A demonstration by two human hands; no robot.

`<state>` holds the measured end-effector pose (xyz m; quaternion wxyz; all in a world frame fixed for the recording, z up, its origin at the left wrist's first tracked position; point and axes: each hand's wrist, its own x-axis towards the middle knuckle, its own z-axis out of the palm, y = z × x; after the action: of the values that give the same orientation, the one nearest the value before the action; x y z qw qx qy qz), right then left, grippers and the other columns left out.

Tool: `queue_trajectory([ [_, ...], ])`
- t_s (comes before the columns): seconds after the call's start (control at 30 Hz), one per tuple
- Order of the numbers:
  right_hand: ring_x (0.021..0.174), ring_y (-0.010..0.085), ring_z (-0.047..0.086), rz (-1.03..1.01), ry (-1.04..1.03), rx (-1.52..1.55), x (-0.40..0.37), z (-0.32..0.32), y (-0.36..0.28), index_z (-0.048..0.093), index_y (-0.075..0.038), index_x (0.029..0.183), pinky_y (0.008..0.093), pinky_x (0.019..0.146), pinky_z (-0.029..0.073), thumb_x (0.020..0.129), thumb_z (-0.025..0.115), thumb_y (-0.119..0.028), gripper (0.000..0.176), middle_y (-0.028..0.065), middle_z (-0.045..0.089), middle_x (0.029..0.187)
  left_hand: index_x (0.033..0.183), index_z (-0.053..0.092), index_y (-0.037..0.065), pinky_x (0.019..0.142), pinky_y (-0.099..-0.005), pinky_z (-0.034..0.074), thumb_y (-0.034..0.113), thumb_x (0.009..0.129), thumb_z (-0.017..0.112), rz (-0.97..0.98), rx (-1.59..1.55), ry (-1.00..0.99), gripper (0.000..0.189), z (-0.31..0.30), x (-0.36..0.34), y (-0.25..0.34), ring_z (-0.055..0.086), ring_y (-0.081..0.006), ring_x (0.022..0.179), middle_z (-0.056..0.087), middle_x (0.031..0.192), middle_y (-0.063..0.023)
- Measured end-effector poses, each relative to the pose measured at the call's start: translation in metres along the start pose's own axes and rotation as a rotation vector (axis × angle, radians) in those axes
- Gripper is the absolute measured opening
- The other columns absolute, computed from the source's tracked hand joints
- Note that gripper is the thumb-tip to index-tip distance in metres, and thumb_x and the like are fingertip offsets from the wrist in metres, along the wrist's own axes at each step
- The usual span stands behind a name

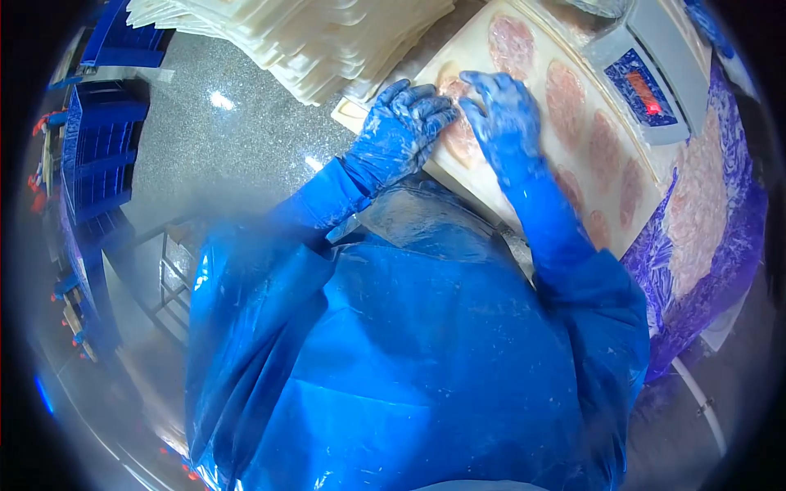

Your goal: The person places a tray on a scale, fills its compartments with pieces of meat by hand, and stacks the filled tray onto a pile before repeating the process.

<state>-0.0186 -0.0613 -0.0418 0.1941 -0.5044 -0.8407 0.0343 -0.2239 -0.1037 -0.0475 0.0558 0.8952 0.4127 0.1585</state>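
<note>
Several flat, oval, pale pink raw meat patties (565, 102) lie in rows on a cream-coloured tray (524, 184). My left hand (399, 129), in a blue glove smeared with white residue, is at the left edge of one patty (460, 141), its fingers bent loosely and pointing right. Over the right side of the same patty is my right hand (506, 114), gloved alike, with its thumb and fingers apart and curved. Both hands seem to touch this patty, partly covering it; neither grips it. The undersides of the fingers are hidden.
A scale (655, 78) with a red lit display stands beyond the tray on the right. Below it, a purple plastic liner (655, 327) holds a mass of pink ground meat (696, 209). Stacked cream trays (303, 41) rise at the top left. Blue crates (102, 139) stand far left.
</note>
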Motion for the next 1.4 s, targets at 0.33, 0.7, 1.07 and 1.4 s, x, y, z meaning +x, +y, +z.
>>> queue_trajectory([
  [0.33, 0.087, 0.0337, 0.066, 0.22, -0.012, 0.409, 0.012, 0.002, 0.005, 0.065, -0.011, 0.101, 0.0465, 0.077, 0.051, 0.085, 0.068, -0.027, 0.022, 0.0124, 0.068, 0.088, 0.132, 0.063, 0.01, 0.114, -0.0546, 0.031, 0.017, 0.087, 0.058, -0.058, -0.009, 0.092, 0.045, 0.01, 0.0, 0.002, 0.05, -0.0329, 0.131, 0.06, 0.136, -0.0091],
  [0.7, 0.077, 0.013, 0.06, 0.335, 0.13, 0.897, -0.011, -0.008, 0.044, 0.061, -0.004, 0.103, 0.0238, 0.069, 0.049, 0.086, 0.057, 0.011, 0.023, 0.0019, 0.058, 0.083, 0.131, 0.062, 0.01, 0.112, -0.0554, 0.033, 0.02, 0.087, 0.059, -0.061, -0.049, 0.141, 0.045, 0.012, 0.003, 0.002, 0.051, -0.0325, 0.127, 0.06, 0.132, -0.01],
  [1.07, 0.123, 0.029, 0.056, -0.013, -0.075, 0.015, -0.046, -0.021, -0.001, 0.064, -0.005, 0.126, 0.0438, 0.11, 0.039, 0.089, 0.059, -0.019, 0.04, 0.0103, 0.063, 0.131, 0.147, 0.046, 0.009, 0.124, -0.0487, 0.015, 0.034, 0.1, 0.051, -0.052, 0.236, -0.052, 0.054, 0.016, 0.024, -0.015, 0.026, -0.0341, 0.15, 0.039, 0.158, -0.0118],
  [1.4, 0.117, 0.0314, 0.059, 0.195, 0.148, 0.481, -0.108, -0.056, 0.042, 0.066, -0.004, 0.119, 0.0396, 0.103, 0.047, 0.09, 0.059, -0.01, 0.03, 0.0153, 0.066, 0.118, 0.157, 0.029, 0.005, 0.121, -0.0535, 0.017, 0.043, 0.099, 0.055, -0.078, 0.003, 0.032, 0.074, 0.042, 0.069, 0.035, 0.027, -0.0383, 0.149, 0.03, 0.161, -0.0202],
])
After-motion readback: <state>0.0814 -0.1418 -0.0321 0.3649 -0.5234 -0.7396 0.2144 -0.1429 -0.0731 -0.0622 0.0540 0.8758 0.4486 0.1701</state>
